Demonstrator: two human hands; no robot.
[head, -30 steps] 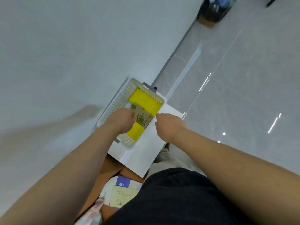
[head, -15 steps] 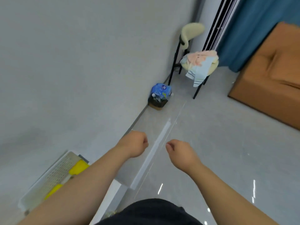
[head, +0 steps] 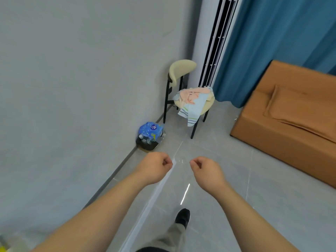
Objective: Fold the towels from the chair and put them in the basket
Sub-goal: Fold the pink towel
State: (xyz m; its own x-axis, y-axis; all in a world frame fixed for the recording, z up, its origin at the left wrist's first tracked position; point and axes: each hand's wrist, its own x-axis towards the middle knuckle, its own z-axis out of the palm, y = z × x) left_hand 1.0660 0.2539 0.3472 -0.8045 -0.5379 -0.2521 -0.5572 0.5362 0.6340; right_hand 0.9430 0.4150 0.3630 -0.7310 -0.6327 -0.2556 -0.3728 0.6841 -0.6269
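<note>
A heap of towels (head: 193,100), peach and pale blue with striped ends, lies on the seat of a cream chair (head: 181,70) with black legs, which stands by the wall ahead. Part of a blue towel hangs over the seat's front edge. My left hand (head: 154,168) and my right hand (head: 207,170) are held out in front of me above the floor, well short of the chair. The fingers of both are curled in and hold nothing. A blurred pale and yellow patch (head: 7,246) at the bottom left corner may be the basket.
A blue pack of bottles on a dark box (head: 150,134) sits on the floor against the wall, left of the chair. An orange sofa (head: 291,128) fills the right side, with a blue curtain (head: 272,42) behind. My shoe (head: 182,215) is on the grey tiles.
My view has swung from the basket holding a yellow towel to the chair, which is now nearer. Both hands left the basket and stay curled and empty.
</note>
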